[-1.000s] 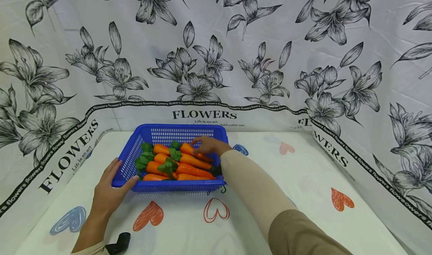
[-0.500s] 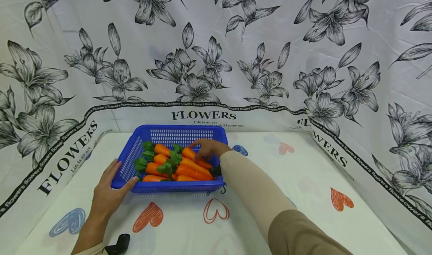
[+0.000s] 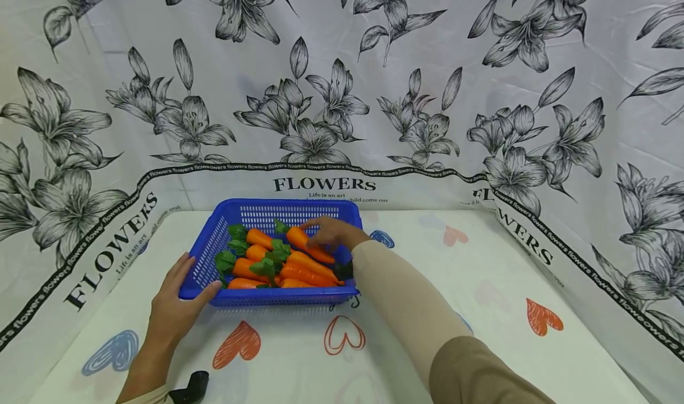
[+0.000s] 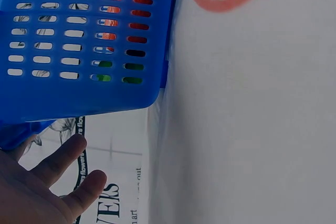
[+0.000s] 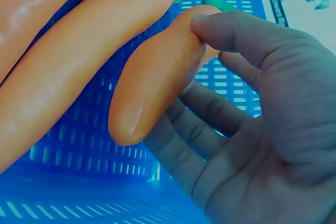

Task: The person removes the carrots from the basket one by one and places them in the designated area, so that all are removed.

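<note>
A blue perforated plastic basket [image 3: 283, 297] holds several orange carrots [image 3: 304, 274] with green leafy tops. My right hand [image 3: 333, 233] reaches into its back right part. There, the thumb and index finger pinch a carrot [image 5: 149, 87], whose leafy end points to the back left; the other fingers lie behind and under it. At the basket's front left corner, my left hand [image 3: 173, 309] rests with thumb and fingers spread along the rim. In the left wrist view, fairly straight fingers [image 4: 63, 158] show beside the basket's wall [image 4: 79, 95].
A white cloth printed with hearts [image 3: 427, 321] covers the table. Behind it hangs a curtain with black lily drawings [image 3: 312, 107]. The black wrist camera [image 3: 192, 386] shows at the left wrist, and another dark one [image 3: 344, 269] near the basket's right side.
My right hand has shifted the pinched carrot, which now slants with its tip to the front right. Neighbouring carrots have tilted a little. The left hand stays at the corner.
</note>
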Available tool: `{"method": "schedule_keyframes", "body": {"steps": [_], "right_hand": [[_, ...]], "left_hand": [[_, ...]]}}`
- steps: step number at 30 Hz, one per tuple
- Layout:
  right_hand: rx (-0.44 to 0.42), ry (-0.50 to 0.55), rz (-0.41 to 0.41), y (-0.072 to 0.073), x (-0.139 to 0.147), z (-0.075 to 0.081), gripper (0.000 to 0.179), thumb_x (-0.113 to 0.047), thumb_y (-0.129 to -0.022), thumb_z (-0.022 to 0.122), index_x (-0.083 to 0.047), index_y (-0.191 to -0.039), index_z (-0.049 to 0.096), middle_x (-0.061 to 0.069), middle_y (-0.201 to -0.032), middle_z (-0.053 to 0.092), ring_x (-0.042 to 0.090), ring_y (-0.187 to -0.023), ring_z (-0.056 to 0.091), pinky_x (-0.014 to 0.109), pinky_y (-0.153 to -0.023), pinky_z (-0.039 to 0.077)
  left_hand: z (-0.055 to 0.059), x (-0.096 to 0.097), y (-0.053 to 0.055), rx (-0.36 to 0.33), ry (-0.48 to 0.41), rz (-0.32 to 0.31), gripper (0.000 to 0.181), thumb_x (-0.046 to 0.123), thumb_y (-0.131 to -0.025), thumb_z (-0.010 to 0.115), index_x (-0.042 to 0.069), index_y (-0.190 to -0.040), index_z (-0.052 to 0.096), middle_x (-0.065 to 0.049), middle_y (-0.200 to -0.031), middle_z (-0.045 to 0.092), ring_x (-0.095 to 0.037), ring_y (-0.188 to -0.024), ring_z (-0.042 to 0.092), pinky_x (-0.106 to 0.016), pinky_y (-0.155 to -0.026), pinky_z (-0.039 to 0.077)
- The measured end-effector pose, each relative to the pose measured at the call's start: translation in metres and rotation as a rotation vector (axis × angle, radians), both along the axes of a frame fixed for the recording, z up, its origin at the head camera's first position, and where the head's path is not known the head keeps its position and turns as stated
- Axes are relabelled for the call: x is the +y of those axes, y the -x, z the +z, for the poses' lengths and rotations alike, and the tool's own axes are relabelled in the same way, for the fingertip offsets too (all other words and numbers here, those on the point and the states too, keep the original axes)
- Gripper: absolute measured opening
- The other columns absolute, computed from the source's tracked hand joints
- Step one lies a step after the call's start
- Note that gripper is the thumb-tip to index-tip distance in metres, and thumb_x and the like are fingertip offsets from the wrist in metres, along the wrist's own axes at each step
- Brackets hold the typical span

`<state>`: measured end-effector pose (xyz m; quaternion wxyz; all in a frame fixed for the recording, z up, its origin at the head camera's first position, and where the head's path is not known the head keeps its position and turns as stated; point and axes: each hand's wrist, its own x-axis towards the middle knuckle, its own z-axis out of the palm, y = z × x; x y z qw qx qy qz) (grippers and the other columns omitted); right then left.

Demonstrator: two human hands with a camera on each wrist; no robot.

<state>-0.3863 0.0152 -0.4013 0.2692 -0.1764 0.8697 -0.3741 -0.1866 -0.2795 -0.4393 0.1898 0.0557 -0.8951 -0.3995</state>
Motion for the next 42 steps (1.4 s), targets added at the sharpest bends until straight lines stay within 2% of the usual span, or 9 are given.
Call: {"method": "schedule_keyframes", "body": {"steps": [8,14,20,28,34,42], "right_hand": [[0.003,0.063,0.006,0.000,0.000,0.003,0.055,-0.018,-0.086,0.073,-0.030,-0.137,0.056,0.007,-0.111,0.059,0.025,-0.091,0.061,0.036,-0.067,0.058],[-0.007,0.172,-0.002,-0.002,0.003,0.007,0.055,-0.017,-0.086,0.074,-0.030,-0.136,0.056,0.006,-0.101,0.066,0.025,-0.087,0.064,0.037,-0.069,0.057],[-0.005,0.278,-0.034,-0.002,0.005,0.013,0.057,-0.018,-0.084,0.075,-0.030,-0.137,0.055,0.006,-0.109,0.064,0.025,-0.093,0.063,0.040,-0.071,0.057],[0.026,0.422,-0.033,-0.008,0.006,0.024,0.058,-0.014,-0.087,0.072,-0.024,-0.140,0.052,0.011,-0.111,0.063,0.029,-0.091,0.065,0.046,-0.070,0.057],[0.049,0.446,-0.051,-0.012,0.007,0.033,0.058,-0.017,-0.086,0.073,-0.026,-0.139,0.053,0.010,-0.111,0.062,0.029,-0.091,0.065,0.043,-0.070,0.058],[0.084,0.524,-0.042,-0.017,0.015,0.046,0.060,-0.015,-0.088,0.070,-0.026,-0.143,0.048,0.015,-0.108,0.063,0.032,-0.088,0.065,0.044,-0.068,0.058]], "left_hand": [[0.001,0.001,-0.001,-0.013,-0.005,0.003,0.083,0.044,-0.088,0.066,0.011,-0.153,0.027,-0.009,-0.160,0.015,-0.044,-0.140,0.017,-0.072,-0.098,0.025],[0.002,0.002,0.000,-0.017,-0.002,0.001,0.083,0.044,-0.088,0.066,0.010,-0.153,0.027,-0.010,-0.159,0.015,-0.044,-0.140,0.017,-0.072,-0.096,0.027],[0.001,0.001,0.001,-0.037,0.001,0.003,0.085,0.046,-0.087,0.065,0.011,-0.154,0.026,-0.009,-0.160,0.014,-0.044,-0.140,0.016,-0.072,-0.095,0.027],[0.000,0.001,0.001,-0.021,-0.005,0.002,0.084,0.045,-0.088,0.066,0.011,-0.153,0.027,-0.009,-0.159,0.015,-0.043,-0.140,0.017,-0.072,-0.096,0.027],[0.000,0.001,0.001,-0.001,-0.014,-0.010,0.082,0.043,-0.088,0.067,0.012,-0.153,0.028,-0.007,-0.159,0.016,-0.042,-0.141,0.017,-0.071,-0.098,0.025],[0.000,0.000,0.000,-0.020,-0.004,-0.006,0.083,0.044,-0.088,0.066,0.014,-0.154,0.026,-0.006,-0.160,0.014,-0.043,-0.141,0.017,-0.072,-0.097,0.027]]}}
